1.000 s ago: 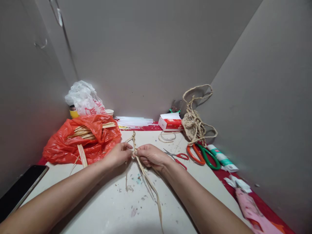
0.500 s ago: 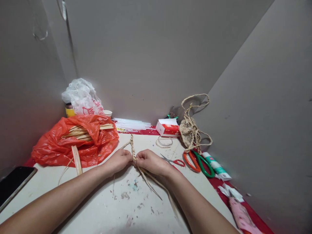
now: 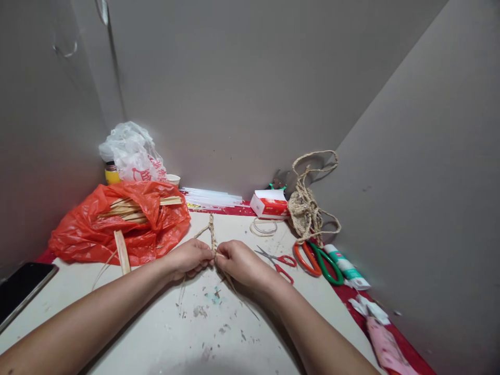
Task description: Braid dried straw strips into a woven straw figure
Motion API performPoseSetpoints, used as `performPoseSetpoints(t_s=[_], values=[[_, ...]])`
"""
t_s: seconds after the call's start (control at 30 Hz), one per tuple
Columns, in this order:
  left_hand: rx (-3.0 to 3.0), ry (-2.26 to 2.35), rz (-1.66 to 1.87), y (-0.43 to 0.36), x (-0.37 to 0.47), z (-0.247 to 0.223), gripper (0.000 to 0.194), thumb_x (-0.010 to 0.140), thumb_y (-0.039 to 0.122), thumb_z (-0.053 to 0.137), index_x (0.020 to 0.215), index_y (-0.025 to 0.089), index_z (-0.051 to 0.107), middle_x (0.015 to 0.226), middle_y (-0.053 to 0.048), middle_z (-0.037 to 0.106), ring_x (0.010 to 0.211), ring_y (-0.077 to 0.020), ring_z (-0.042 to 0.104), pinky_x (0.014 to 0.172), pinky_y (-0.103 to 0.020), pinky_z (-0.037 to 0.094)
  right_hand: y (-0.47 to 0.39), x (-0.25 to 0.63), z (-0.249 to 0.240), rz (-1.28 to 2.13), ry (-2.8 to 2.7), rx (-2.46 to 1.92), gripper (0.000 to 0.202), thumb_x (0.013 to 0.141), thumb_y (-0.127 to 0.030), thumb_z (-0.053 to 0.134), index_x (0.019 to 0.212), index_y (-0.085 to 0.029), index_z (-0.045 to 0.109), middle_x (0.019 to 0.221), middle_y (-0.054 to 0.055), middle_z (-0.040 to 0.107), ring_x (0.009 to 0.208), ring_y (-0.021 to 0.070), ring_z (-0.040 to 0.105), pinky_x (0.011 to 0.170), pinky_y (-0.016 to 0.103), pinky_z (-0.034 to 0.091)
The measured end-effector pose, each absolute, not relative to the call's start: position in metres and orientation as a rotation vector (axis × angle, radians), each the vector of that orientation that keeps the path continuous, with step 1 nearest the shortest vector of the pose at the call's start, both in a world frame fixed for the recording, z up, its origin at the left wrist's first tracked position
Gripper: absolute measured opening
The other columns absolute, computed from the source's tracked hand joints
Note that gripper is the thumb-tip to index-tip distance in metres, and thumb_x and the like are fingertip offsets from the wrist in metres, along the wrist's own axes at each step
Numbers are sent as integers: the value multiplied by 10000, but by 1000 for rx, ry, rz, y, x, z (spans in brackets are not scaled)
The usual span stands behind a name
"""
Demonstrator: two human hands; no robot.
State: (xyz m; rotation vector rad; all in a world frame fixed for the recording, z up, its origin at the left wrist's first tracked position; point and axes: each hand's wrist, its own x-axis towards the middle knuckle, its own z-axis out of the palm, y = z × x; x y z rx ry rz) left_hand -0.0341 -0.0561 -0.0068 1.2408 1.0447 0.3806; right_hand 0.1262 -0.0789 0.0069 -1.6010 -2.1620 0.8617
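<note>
A straw-coloured braid [image 3: 212,229] runs away from me over the pale board, with a side strand branching off to its left. My left hand [image 3: 192,259] is closed, pinching the braid's near end between thumb and fingers. Close beside it, my right hand [image 3: 238,260] is also closed, its fingertips on a strand at the same spot. Loose strands [image 3: 238,291] trail toward me from under the right hand. What lies between the fingertips is partly hidden. Small scissors with red handles [image 3: 276,259] lie open to the right of my right hand.
At left are a red plastic bag [image 3: 86,224] holding dry flat strips and a phone [image 3: 25,291]. Along the back lie clear sticks [image 3: 213,198] and a red-white box [image 3: 270,204]. On the right are a coiled braided rope [image 3: 304,211], larger scissors handles [image 3: 326,264] and a tube [image 3: 349,266].
My right hand has turned slightly over the braid's near end, and the trailing strands have shifted under it. More of the small scissors shows. The left fingers have curled in a little.
</note>
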Motion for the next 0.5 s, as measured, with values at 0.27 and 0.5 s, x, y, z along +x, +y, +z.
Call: performPoseSetpoints(t_s=[0.27,0.5], values=[[1261,1115,497,-61,-30,-11,144,693,277,507,594,172,499,353,96,292,295,-42,190,335,-219,102,-81,134,17,813,-2290,-1634,200,764,-216,415,617,-147,532,578,13,534,529,99,421,484,213,256],[1249,1132,542,-64,-28,-10,132,668,251,493,560,179,469,375,91,309,301,-38,201,335,-221,101,-89,126,19,1070,-2192,-1674,237,790,-221,347,607,-158,484,538,16,541,447,101,468,438,205,288]])
